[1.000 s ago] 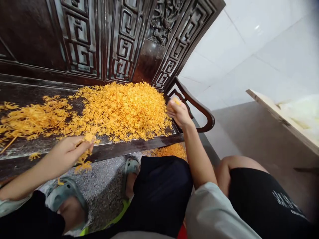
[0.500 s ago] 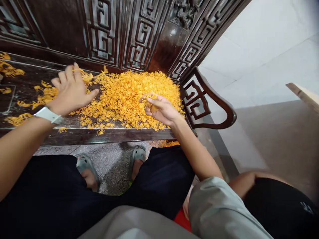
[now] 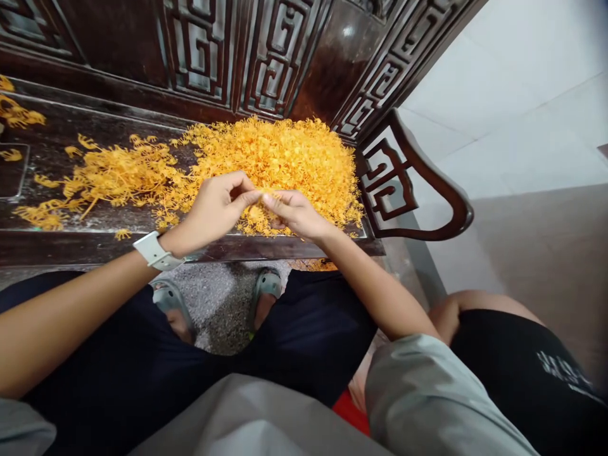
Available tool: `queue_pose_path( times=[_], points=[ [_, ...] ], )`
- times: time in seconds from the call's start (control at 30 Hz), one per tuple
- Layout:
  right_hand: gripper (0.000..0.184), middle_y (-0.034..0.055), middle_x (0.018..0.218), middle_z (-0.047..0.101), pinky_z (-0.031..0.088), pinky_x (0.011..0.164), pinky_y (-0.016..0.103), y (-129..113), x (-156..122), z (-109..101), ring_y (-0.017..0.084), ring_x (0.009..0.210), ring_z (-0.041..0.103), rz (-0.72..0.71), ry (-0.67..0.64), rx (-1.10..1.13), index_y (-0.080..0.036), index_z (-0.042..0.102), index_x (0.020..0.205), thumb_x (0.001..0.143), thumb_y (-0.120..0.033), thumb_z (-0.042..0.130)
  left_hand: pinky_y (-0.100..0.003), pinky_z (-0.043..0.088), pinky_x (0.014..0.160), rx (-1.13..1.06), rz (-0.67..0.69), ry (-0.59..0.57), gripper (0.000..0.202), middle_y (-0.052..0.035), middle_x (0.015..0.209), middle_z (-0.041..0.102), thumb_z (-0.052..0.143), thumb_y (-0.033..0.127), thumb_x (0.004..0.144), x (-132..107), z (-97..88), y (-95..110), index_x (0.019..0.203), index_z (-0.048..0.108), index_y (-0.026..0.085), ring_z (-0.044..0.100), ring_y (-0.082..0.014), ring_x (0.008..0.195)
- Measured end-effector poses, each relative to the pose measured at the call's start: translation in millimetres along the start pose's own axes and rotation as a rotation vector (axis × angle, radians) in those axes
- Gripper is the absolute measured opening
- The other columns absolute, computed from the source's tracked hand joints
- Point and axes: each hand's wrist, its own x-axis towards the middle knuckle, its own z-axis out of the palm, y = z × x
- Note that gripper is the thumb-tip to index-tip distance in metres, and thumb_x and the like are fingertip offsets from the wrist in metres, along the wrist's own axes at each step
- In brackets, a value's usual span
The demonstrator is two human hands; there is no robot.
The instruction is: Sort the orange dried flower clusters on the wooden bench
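Small orange-yellow plastic pieces with thin curved prongs lie in a big heap (image 3: pixel 285 149) on a dark wooden bench seat. Just in front of that heap my two hands meet, fingertips almost touching. My left hand (image 3: pixel 218 206), with a pale watch band on its wrist, is closed in a pinch on a pronged yellow piece (image 3: pixel 267 190). From the other side my right hand (image 3: pixel 299 214) pinches the same piece between thumb and fingers. The fingers hide most of it. Left of the heap lies a looser pile (image 3: pixel 121 174) of like pieces, some with straight stems.
A carved wooden backrest (image 3: pixel 199 57) rises behind the seat, and a curved armrest (image 3: pixel 456 212) closes its right end. More yellow pieces (image 3: pixel 19 114) lie at the far left. Another person's leg in black shorts (image 3: pixel 513 354) is close on my right.
My left hand has left the looser pile on the left and come right to meet my right hand. Its spread fingers have closed to a pinch. The view has shifted slightly.
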Motion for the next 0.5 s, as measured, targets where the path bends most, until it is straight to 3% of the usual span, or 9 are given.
queue_pose_path(
  times=[0.1,0.27,0.37,0.43,0.5],
  points=[
    [0.068,-0.0096,0.06,0.028,0.019,0.046,0.023,6,0,9,0.006,0.05,0.02,-0.012,0.12,0.058,-0.022,0.046,0.071,0.083,-0.081,0.076,-0.029,0.043,0.065,-0.239,-0.065,0.054,0.026,-0.0019,0.073,0.061,0.082,0.037,0.09,-2,5.5,6,0.079,0.068,0.019,0.053,-0.0145,0.067],
    [0.071,-0.0086,0.059,0.031,0.016,0.046,0.023,14,8,18,0.006,0.051,0.018,0.031,0.168,0.112,-0.023,0.041,0.068,0.078,-0.083,0.078,-0.025,0.048,0.06,-0.662,-0.421,0.008,0.024,-0.0025,0.076,0.059,0.073,0.014,0.082,-7,13.3,23,0.069,0.053,0.02,0.054,-0.0124,0.065],
    [0.069,-0.0086,0.057,0.026,0.014,0.045,0.026,12,13,-10,0.006,0.049,0.016,-0.011,0.373,0.083,-0.024,0.034,0.063,0.087,-0.074,0.075,-0.02,0.039,0.049,-0.693,-0.526,0.019,0.023,-0.0013,0.067,0.051,0.065,0.006,0.076,-12,4.8,31,0.063,0.049,0.019,0.047,-0.01,0.056],
    [0.067,-0.0089,0.056,0.021,0.013,0.045,0.027,8,9,-41,0.007,0.048,0.014,-0.064,0.593,0.054,-0.024,0.031,0.062,0.094,-0.068,0.07,-0.019,0.036,0.047,-0.701,-0.496,0.056,0.024,-0.0008,0.063,0.047,0.066,0.006,0.076,-15,-6.8,34,0.062,0.051,0.018,0.047,-0.0093,0.056],
    [0.06,-0.0096,0.056,0.018,0.012,0.046,0.027,4,1,-69,0.008,0.049,0.012,-0.094,0.705,-0.004,-0.024,0.036,0.063,0.097,-0.064,0.067,-0.016,0.038,0.048,-0.736,-0.468,0.103,0.025,-0.0011,0.064,0.049,0.071,0.007,0.08,-16,-19.3,34,0.064,0.055,0.017,0.051,-0.0087,0.059]
  ],
)
